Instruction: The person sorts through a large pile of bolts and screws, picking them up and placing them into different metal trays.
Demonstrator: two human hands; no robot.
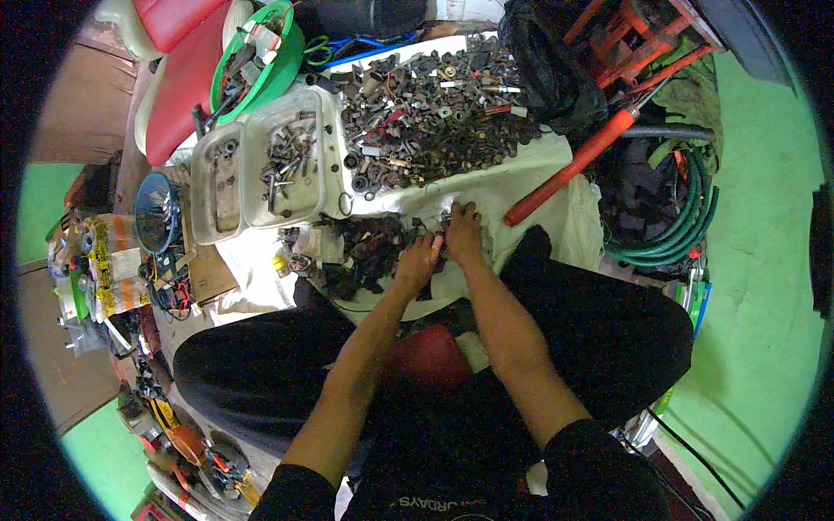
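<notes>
My left hand [420, 259] is at the right end of a dark heap of small metal parts [365, 252] on white cloth [493, 189], its fingers curled together over something I cannot make out. My right hand [462, 229] is just beside it, fingers bent slightly apart with tips down among small pieces on the cloth, holding nothing visible. Above both hands spreads a large mass of mixed metal parts [426, 113]. Two translucent plastic trays of fittings [326, 122] stand to the upper left.
A green basin of items [287, 48] and a blue basket [158, 211] stand left. A red tube [565, 169] lies at right, near a black bag [534, 78], an orange frame [608, 35] and coiled green hose [673, 247]. My crossed legs frame the near area.
</notes>
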